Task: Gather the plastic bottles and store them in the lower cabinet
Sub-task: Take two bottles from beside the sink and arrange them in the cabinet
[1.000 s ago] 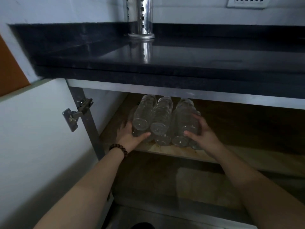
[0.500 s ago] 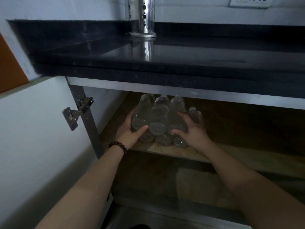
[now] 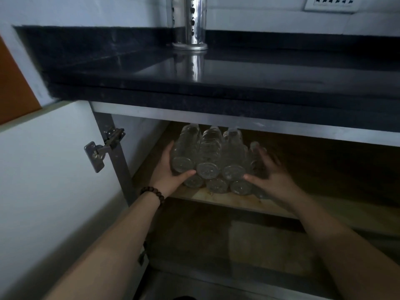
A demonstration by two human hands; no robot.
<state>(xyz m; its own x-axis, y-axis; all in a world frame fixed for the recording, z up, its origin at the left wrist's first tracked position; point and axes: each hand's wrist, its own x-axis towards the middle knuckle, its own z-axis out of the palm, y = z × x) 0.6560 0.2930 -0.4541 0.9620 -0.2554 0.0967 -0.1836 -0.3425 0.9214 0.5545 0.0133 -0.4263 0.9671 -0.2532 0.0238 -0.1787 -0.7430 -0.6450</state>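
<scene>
So up top there's the dark surface (image 3: 259,68) with a shiny perforated metal holder (image 3: 188,22) standing on it, and under that the lower cabinet (image 3: 281,131) with its white door (image 3: 49,169) swung open to my left. Inside, the wooden shelf (image 3: 238,201) is carrying my stack of plastic bottles (image 3: 211,161), all lying on their sides with the bases facing me, three on top and a row underneath, sitting toward the left end of the shelf near the front edge.

My left hand (image 3: 171,172) is cupped against the left side of the pile, thumb hooked under the top-left bottle. My right hand (image 3: 273,172) is spread open with fingers fanned, thumb at the base of the right bottle; it's a bit blurred so I can't tell how much of the palm actually touches.

What worries me: round bottles stacked like logs want to roll. If I let go of one side first, I reckon the top row slides off to the right, where there's one loose bottle (image 3: 254,152) and nothing else to stop them. Also the stack sits close to the lip, so a nudge could tip it out onto the floor
</scene>
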